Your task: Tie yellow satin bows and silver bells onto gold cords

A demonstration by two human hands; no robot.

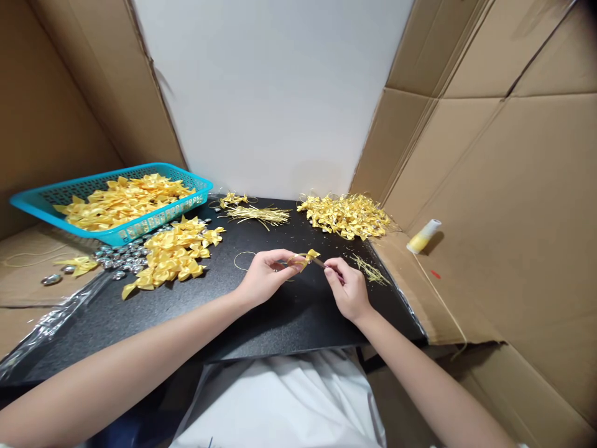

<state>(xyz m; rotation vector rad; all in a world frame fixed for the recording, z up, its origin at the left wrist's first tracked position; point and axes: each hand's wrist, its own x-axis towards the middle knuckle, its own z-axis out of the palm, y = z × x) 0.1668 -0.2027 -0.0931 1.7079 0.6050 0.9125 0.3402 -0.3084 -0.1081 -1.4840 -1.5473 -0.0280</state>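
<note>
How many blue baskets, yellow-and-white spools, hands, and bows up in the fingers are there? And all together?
Blue basket: 1
Yellow-and-white spool: 1
Left hand and right hand: 2
Held yellow bow: 1
Total: 5

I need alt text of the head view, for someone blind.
The left hand holds a yellow bow and the right hand a thin tool, above a black table. Beyond them lie bow piles and a blue basket of bows.
</note>
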